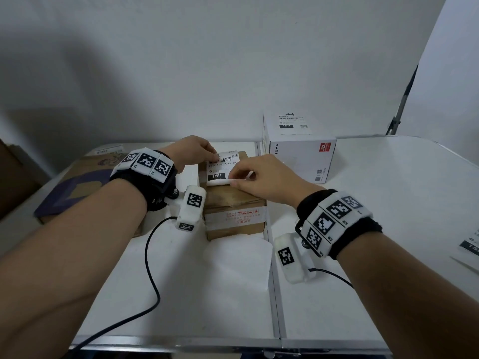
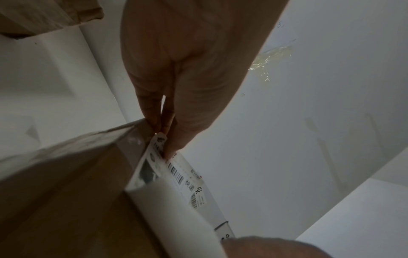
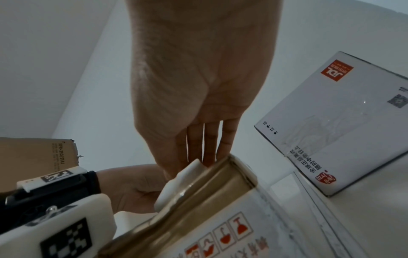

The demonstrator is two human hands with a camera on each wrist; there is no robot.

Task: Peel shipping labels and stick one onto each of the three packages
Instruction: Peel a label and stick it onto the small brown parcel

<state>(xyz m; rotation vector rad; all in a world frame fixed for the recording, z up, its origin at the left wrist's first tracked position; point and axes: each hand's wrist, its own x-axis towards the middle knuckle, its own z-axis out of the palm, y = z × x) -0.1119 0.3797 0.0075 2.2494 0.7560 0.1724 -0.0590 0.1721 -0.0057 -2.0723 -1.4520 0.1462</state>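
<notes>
A shipping label [image 1: 222,167] with a barcode and "15H" lies partly over the top of the brown cardboard box [image 1: 234,207] at the table's middle. My left hand [image 1: 211,152] pinches the label's far left corner; in the left wrist view the fingertips [image 2: 164,139] grip the label [image 2: 183,174] above the box [image 2: 66,192]. My right hand [image 1: 234,178] pinches the near edge, which curls up off the box. In the right wrist view the curled label [image 3: 183,178] sits under my fingers [image 3: 209,153]. A white box [image 1: 298,156] at the back right carries a label [image 1: 293,123].
A flat brown and purple package [image 1: 77,185] lies at the left with a label [image 1: 108,151] on its far end. A sheet of white backing paper [image 1: 241,263] lies in front of the brown box. More labels [image 1: 469,248] sit at the right edge. Black cables trail over the near table.
</notes>
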